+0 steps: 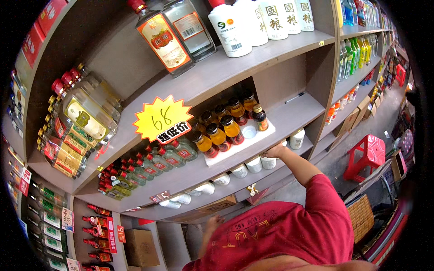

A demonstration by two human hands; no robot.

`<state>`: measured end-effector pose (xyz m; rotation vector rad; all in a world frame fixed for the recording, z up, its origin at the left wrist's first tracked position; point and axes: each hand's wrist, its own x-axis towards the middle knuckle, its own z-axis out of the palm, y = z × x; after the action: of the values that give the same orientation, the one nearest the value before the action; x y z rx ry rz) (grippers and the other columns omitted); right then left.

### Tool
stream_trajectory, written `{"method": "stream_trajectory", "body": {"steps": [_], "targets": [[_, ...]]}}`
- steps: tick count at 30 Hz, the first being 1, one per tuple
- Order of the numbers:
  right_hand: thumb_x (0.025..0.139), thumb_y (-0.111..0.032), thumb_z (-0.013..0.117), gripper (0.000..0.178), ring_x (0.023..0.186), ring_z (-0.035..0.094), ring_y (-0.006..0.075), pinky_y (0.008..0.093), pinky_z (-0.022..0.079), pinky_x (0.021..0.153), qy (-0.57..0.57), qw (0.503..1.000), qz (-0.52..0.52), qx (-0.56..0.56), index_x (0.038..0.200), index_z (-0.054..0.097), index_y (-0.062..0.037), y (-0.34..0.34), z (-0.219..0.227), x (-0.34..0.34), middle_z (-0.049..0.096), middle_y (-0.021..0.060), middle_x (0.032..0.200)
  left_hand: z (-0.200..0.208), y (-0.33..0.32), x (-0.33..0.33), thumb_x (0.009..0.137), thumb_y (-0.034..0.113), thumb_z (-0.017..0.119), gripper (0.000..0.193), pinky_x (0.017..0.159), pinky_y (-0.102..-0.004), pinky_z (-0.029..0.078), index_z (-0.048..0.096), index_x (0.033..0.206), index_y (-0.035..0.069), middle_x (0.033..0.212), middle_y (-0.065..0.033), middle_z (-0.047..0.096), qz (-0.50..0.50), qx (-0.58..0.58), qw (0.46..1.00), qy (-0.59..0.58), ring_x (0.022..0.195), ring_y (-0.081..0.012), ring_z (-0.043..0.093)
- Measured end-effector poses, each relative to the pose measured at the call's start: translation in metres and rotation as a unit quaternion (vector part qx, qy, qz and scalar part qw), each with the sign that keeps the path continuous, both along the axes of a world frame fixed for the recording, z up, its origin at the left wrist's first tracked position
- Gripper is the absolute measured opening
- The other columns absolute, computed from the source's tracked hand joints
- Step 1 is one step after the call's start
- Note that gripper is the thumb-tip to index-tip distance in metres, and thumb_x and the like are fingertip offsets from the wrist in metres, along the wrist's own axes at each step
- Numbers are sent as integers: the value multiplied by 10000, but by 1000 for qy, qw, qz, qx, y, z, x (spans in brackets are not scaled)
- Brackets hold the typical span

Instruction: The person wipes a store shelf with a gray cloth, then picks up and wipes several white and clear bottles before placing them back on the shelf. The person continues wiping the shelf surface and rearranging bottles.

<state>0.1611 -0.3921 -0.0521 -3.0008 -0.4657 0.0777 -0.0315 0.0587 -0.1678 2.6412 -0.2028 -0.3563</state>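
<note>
My right hand [275, 151] reaches out to the lower shelf, its fingers closed at the top of a white bottle [268, 162]. Another white bottle [296, 139] stands just to the right of it. Further white bottles [239, 170] line the same shelf to the left, their tops hidden under the shelf board. Low in front of my red shirt, my left hand [213, 223] hangs near the shelf front; its fingers are small and blurred, and nothing shows in it.
Above, amber bottles [215, 134] stand on a white tray [271, 128] beside small clear bottles [183, 151]. A yellow price sign [162, 119] hangs from the upper shelf edge. Large clear bottles [88, 117] fill the left. A red stool [367, 153] stands on the floor at right.
</note>
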Motion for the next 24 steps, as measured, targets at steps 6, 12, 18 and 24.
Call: {"method": "stream_trajectory", "body": {"steps": [6,12,18,24], "targets": [[715,-360,605,502,1151,482,293,421,365,985,-9,1000,-12,27,1159,566,-130,3,8,-16,544,147,1200,-15,13,-4,775,449,631,426,673,-450,476,633,895,40,839,-174,645,-8,60,998,5,781,-372,615],[662,-419,661,432,796,629,334,418,508,709,-20,996,-69,60,921,612,-77,-2,32,-70,646,156,834,-76,50,7,777,440,627,421,685,-446,470,605,842,24,811,-189,626,-58,-10,998,21,799,-376,603],[638,-385,701,405,687,621,347,424,502,642,-4,997,36,68,797,610,-24,-8,167,-129,613,180,677,22,11,31,774,465,619,450,647,-465,464,596,785,15,793,-196,620,-101,-11,995,7,746,-375,602],[630,-311,748,361,608,602,249,342,466,563,-15,995,35,93,790,595,-25,7,366,-181,574,128,634,25,-7,59,773,455,620,429,638,-458,464,608,770,26,729,-168,625,-178,14,984,27,721,-350,610]]}}
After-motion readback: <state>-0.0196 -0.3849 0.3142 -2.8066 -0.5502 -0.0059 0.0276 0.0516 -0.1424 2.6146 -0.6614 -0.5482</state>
